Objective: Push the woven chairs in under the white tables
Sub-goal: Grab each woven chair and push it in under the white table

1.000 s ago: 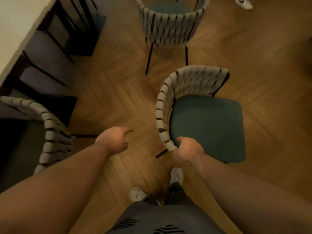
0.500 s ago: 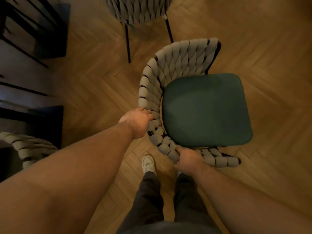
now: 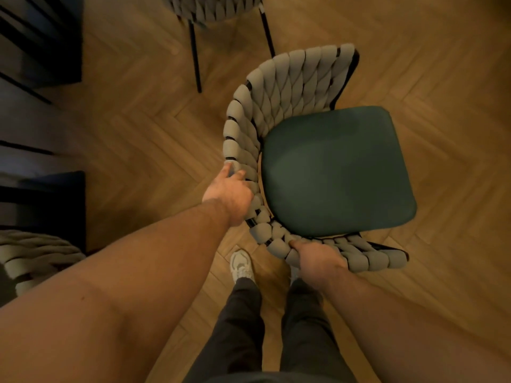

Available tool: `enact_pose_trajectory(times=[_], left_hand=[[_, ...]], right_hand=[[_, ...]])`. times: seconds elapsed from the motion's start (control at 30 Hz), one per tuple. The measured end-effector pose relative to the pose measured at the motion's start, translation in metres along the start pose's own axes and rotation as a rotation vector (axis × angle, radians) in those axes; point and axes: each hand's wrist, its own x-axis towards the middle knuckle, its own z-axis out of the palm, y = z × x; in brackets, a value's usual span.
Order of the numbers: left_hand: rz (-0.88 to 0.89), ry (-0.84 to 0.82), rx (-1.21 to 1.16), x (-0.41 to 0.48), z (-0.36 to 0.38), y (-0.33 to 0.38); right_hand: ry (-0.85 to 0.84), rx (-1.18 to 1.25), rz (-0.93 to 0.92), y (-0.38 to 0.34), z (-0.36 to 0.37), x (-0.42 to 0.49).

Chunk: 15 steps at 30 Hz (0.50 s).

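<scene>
Both hands now grip the woven chair [image 3: 290,111]: the right hand [image 3: 318,261] is clenched over the near rim where it was a second ago, and the left hand [image 3: 228,190], which hung free over the floor then, has closed on the left curve of the backrest (fingers wrapped over the weave). The chair stands out on the wood floor [image 3: 442,64], green seat [image 3: 337,172] facing right, well apart from any table; a second woven chair [image 3: 218,9] sits beyond it. With two holds secured it looks ready to be turned and pushed in.
</scene>
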Motion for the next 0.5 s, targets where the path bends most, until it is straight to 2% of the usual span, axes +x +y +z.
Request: enact_pose_trajectory(times=[0.23,0.5], left_hand=[[-0.094,-0.025,-0.166,-0.034,0.012,0.004],[-0.292,-0.047,-0.417,-0.077,0.032,0.026]], right_hand=[[0.043,-0.152,-0.098,0.01,-0.024,-0.012],[0.06,-0.387,-0.28,0.018,-0.062,0.004]])
